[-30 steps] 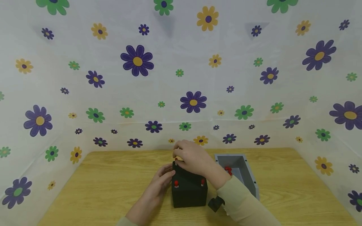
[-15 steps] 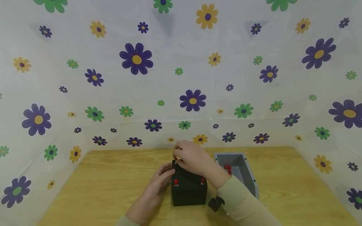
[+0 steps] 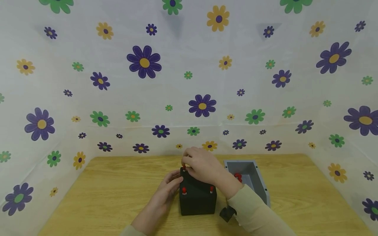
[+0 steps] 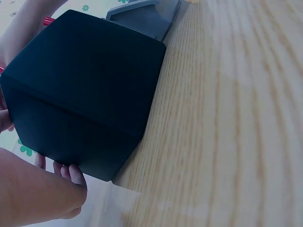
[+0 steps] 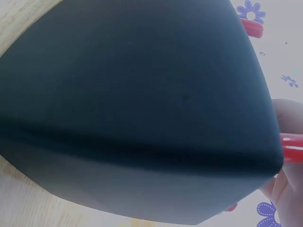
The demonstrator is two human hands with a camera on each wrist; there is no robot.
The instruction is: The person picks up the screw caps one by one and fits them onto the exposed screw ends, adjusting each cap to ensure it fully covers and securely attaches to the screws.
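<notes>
A black box [image 3: 198, 198] stands on the wooden table with small red caps on short pale bases along its top. One red cap [image 3: 184, 190] is at the near left corner, another at the near right. At the far left corner my right hand [image 3: 202, 165] pinches a third red cap [image 3: 184, 166] between thumb and fingers; part of the top lies hidden under that hand. My left hand [image 3: 165, 190] presses the box's left side, thumb by the top edge and fingers fairly straight. The right wrist view shows a glossy red cap [image 5: 292, 147] up close.
Right of the box sits a grey bin [image 3: 262, 183] with several red pieces [image 3: 238, 177] inside, partly behind my right forearm. A small black camera [image 3: 227, 213] hangs at my right wrist. A flowered sheet [image 3: 165, 91] encloses the table's back and sides.
My right fingers have shifted slightly at the far left cap, and more of its red shows. The right-wrist camera has turned a little. The left hand and box stay put.
</notes>
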